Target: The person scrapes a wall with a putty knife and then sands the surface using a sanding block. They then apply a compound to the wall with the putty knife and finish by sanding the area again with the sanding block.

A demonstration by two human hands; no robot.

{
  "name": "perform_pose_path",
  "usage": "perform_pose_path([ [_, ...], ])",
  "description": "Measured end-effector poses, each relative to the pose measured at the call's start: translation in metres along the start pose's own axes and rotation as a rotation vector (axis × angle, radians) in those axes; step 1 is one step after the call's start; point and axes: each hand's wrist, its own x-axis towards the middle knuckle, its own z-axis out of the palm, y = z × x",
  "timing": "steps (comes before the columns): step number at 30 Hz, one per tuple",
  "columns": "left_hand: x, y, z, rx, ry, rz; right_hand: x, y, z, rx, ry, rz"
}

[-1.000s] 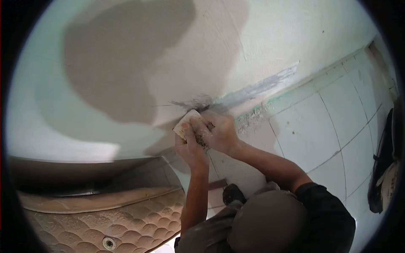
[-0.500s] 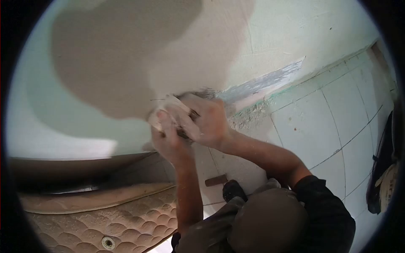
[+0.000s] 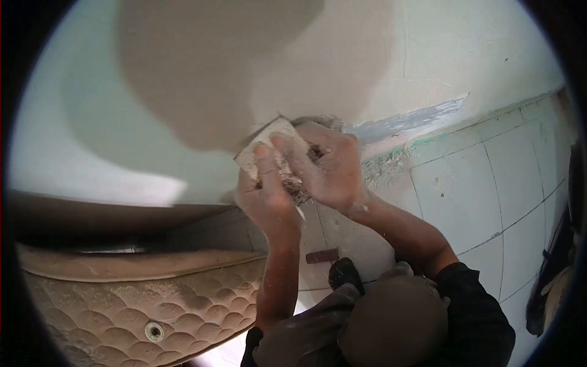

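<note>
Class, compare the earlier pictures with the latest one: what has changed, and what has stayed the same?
The left hand and right hand have moved the pale plate leftward along the wall, away from the grey patch. Both still grip it; nothing was let go. The brown block and quilted padding stayed put; the view shifted slightly.

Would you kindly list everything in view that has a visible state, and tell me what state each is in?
flat pale piece: held in both hands at the wall, dirty
left hand: closed on the piece, dusty
right hand: gripping the piece, dusty
wall: partly shadowed, with a rough grey strip
tiled floor: littered with crumbs along the wall
mattress: specked
brown block: lying on the floor
</note>
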Motion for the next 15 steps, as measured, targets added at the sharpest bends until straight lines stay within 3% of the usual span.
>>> perform_pose_path([
  [2,-0.009,-0.022,-0.005,0.421,0.045,0.072,-0.016,0.017,0.000,-0.068,0.028,0.091],
  [3,-0.016,-0.034,-0.002,0.291,0.026,-0.040,-0.019,0.024,0.001,-0.072,0.026,0.072],
  [6,-0.002,-0.039,-0.009,0.203,0.018,-0.112,-0.018,0.028,0.005,-0.100,0.094,0.029],
  [10,0.002,-0.013,-0.006,0.008,-0.017,-0.070,-0.008,0.005,0.006,-0.128,-0.006,0.121],
  [12,-0.004,-0.023,-0.014,0.102,-0.003,-0.129,-0.014,0.011,0.006,-0.089,-0.010,0.136],
  [15,0.002,-0.027,-0.007,0.308,-0.026,-0.018,-0.008,0.023,0.007,-0.063,0.087,0.008],
])
